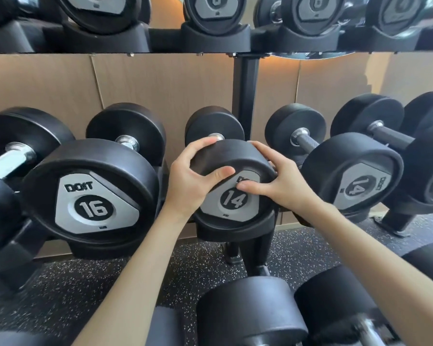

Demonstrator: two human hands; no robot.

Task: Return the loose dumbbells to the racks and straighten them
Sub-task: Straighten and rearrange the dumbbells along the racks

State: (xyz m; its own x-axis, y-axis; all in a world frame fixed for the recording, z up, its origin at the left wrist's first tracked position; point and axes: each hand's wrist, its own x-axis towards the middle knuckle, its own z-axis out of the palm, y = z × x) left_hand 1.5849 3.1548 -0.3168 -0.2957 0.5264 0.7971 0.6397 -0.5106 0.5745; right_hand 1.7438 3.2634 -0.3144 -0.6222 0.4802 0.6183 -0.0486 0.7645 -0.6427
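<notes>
Hands grip one dumbbell marked 14 (pixel 235 196) on the rack's lower tier (pixel 245 101): left hand (pixel 193 178) and right hand (pixel 273 181) clasp its near head. Left of it sits a 16 dumbbell (pixel 95 196); right of it, another 14 dumbbell (pixel 355 178).

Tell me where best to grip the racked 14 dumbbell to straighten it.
Grip the round front head of the 14 dumbbell from above, left hand and right hand on opposite sides; its handle is hidden behind, and its plate looks slightly rotated.
</notes>
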